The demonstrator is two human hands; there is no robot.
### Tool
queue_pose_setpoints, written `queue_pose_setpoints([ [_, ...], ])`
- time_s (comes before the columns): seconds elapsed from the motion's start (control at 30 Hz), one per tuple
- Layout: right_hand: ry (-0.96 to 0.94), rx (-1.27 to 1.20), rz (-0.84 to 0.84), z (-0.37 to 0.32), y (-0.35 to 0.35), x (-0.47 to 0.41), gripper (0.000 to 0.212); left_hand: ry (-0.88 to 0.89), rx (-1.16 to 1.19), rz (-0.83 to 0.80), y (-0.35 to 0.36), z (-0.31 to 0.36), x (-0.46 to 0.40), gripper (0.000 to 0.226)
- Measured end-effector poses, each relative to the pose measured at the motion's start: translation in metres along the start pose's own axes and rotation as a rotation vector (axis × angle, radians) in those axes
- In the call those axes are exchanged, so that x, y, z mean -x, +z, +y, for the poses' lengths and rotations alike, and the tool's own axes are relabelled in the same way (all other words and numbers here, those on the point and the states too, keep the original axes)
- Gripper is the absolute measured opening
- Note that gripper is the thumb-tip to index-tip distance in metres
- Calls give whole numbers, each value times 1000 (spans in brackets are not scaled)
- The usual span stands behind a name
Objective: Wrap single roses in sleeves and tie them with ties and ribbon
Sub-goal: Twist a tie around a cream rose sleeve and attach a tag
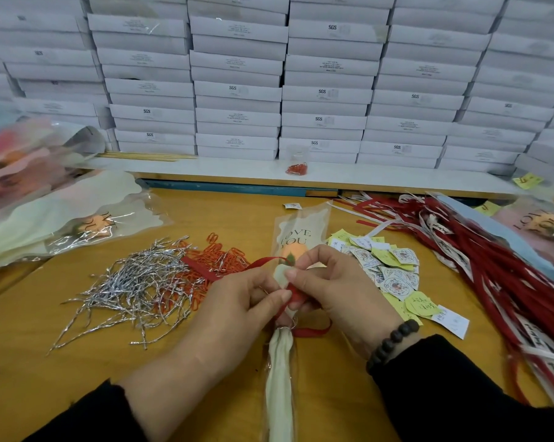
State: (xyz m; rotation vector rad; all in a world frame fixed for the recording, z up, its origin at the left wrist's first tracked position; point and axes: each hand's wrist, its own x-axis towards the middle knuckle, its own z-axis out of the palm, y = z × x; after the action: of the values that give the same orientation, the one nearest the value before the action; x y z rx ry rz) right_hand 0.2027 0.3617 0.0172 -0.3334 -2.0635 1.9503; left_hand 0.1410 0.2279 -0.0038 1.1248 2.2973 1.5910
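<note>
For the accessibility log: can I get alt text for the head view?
Both hands, left hand and right hand, pinch a red ribbon around a sleeved rose on a yellow table. Silver twist ties lie left, paper tags right, white boxes behind.

"LOVE YOU" on sleeve (301,231), "SGS" on boxes (323,94)

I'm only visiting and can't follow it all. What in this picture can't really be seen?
- Head view: the knot in the red ribbon is covered by the left hand and right hand.
- The sleeve runs off the bottom edge.
- The wrapped roses at far left are blurred.
- Print on the white boxes and paper tags is too small to read.
</note>
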Motion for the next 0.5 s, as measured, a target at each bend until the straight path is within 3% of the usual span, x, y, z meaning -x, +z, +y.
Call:
queue_pose_setpoints([
  [0.07, -25, 102, 70, -1, 1, 1, 18, -4, 0, 14, -1, 1, 0, 17],
  [0.17, -313, 455, 209, -2, -2, 11, 31, -3, 5, 35, -3, 0, 0, 22],
  [0.27, -524, 844, 131, -6, -4, 26, 45, 20, -10, 54, -3, 1, 1, 23],
  [0.4, -384, 1248, 3, -7, 5, 30, 33, 12, 25, 69, -4, -1, 1, 22],
  [0.5, -319, 1211, 23, 0, 1, 24, 32, 1, 63, 40, -4, -2, -1, 23],
])
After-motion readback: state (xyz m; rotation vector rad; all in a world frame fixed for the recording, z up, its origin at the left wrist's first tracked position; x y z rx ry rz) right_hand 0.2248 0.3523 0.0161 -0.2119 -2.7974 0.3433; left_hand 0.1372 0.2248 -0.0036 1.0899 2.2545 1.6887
